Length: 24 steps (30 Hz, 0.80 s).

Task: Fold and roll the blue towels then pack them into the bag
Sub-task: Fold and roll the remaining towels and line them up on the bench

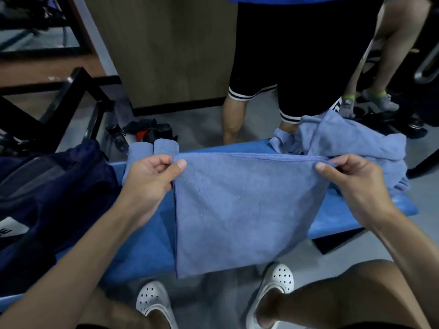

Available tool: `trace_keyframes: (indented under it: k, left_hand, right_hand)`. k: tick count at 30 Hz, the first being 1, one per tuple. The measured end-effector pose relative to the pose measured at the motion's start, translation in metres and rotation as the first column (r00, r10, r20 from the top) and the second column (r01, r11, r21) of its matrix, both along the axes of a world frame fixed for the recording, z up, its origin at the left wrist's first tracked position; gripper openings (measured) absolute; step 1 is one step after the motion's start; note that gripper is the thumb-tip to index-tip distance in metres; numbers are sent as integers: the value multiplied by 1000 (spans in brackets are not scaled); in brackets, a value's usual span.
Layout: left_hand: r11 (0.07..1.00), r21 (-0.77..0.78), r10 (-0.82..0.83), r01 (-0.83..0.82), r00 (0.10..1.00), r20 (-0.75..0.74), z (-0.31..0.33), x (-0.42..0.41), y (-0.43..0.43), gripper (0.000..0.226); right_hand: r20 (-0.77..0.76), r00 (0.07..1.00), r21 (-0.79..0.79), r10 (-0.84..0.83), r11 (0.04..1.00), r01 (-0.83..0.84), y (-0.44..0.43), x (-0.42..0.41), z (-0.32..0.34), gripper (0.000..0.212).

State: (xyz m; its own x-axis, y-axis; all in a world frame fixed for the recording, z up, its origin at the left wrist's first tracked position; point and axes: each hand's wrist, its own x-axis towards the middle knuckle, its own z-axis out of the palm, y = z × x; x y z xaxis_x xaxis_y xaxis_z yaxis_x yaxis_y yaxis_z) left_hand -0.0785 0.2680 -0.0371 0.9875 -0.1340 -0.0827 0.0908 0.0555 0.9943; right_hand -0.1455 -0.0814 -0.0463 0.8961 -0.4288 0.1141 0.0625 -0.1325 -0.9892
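Left hand (152, 176), right hand (351, 184) fingers pinch blue microfibre towel (247, 210) corners above blue padded table (147, 241); table holds navy fabric bag (54, 186), rolled blue towels (152, 148), crumpled blue towel heap (356, 138).

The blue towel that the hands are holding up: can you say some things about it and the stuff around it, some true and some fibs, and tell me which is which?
1. The left hand and the right hand each pinch a top corner of the towel. True.
2. The held towel is rolled up tight. False: it hangs spread out flat.
3. Two rolled towels lie on the bench next to the dark bag. True.
4. The pile of loose towels sits on the bag. False: it lies at the other end of the bench, on the right.
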Motion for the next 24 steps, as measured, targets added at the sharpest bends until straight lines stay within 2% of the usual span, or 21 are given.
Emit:
trace_keyframes:
  k: [3, 7, 11, 16, 24]
  left_hand:
    - [999, -28, 22, -20, 999, 48, 20, -4, -1, 30]
    - [996, -4, 93, -93, 985, 144, 37, -6, 3, 6]
    - [994, 34, 91, -101, 970, 227, 49, -6, 13, 12]
    - [991, 45, 106, -123, 954, 282, 63, -9, 19, 24]
    - [971, 141, 127, -194, 915, 382, 83, -11, 24, 21]
  right_hand:
    - [41, 999, -8, 5, 1000, -4, 3, -9, 27, 15]
    - [56, 998, -75, 20, 997, -16, 1, -16, 53, 9]
    - [42, 998, -132, 56, 990, -50, 1, -20, 69, 10]
    - [100, 995, -151, 12, 989, 3, 4, -19, 82, 9]
    - [138, 990, -154, 16, 988, 6, 10, -15, 102, 16]
